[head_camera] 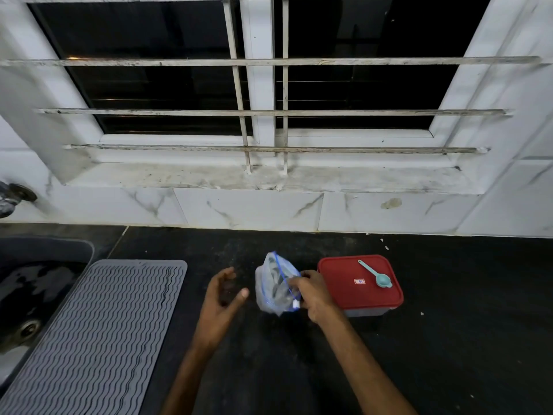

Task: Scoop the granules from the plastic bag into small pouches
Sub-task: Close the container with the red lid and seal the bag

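Note:
A clear plastic zip bag (273, 287) with a blue seal strip stands on the black counter, its contents greyish and hard to make out. My right hand (311, 293) grips the bag's right edge near the white slider. To the left of the bag, my left hand (223, 298) hovers with relaxed, spread fingers and holds nothing. A small teal scoop (375, 274) lies on the red lid of a plastic box (344, 274) just right of the bag.
A grey ribbed drying mat (98, 330) covers the counter at the left, beside a dark sink (33, 292). White marble tiles and a barred window ledge (269, 178) rise behind the black counter (449, 339).

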The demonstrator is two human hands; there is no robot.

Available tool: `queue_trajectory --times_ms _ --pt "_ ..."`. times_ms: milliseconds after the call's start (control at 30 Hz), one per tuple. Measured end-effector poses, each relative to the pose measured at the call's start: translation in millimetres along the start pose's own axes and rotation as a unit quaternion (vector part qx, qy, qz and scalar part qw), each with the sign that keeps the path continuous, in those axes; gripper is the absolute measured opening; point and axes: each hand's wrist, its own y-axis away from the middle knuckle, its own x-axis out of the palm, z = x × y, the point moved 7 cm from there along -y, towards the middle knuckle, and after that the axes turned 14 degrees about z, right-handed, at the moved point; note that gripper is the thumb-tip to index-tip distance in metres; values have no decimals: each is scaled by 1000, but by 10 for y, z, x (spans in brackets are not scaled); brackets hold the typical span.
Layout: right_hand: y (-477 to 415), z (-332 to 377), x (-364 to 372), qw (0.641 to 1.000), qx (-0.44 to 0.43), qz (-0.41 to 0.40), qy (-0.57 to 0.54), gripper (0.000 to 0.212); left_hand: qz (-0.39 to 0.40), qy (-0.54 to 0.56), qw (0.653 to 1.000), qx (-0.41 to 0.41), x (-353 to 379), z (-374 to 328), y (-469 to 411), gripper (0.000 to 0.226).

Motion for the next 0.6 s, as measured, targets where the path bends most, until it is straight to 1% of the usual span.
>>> queue_trajectory --times_ms 33,100,133,167,233,267,300,333,367,400,433,467,500,533,567,600 --pt "6 4 25 999 0 -9 -43 16 6 -3 1000 21 107 -29 20 67" --pt "31 16 130 995 -6 -13 -103 17 75 6 996 46 440 -90 47 86" --pt "58 20 208 992 -3 -8 -125 18 104 0 993 52 585 -112 49 93" --pt "97 41 302 989 2 13 -149 20 107 -10 993 54 655 -120 32 96" --pt "143 106 466 980 -10 82 -179 27 57 -31 997 48 604 -121 -17 85" --pt "161 151 495 979 -21 111 -170 27 32 -31 998 47 542 -125 -35 75" --pt "180 200 481 981 -28 123 -148 26 10 -19 999 50 485 -135 -55 62" --pt "166 228 415 987 -38 109 -109 26 -7 0 999 50 410 -102 -77 48" --pt "129 265 309 994 -64 72 -53 27 -21 15 999 44 325 -76 -89 38" --pt "103 331 178 993 -113 21 9 26 -33 23 999 35 236 -38 -104 33" --pt "99 411 65 983 -172 -22 61 22 -35 35 999 23 147 -1 -118 31" --pt "95 459 -5 970 -223 -42 90 19 -27 63 998 6 93 22 -122 30" --pt "94 501 -53 960 -256 -40 101 16 -9 107 994 -17 66 43 -134 32" --pt "81 497 -66 959 -263 -21 100 15 18 151 988 -36 55 66 -131 35" --pt "88 496 -62 963 -251 8 94 18 38 193 979 -51 60 58 -119 36" --pt "94 463 -34 971 -219 46 84 25 50 226 971 -64 62 45 -103 33"
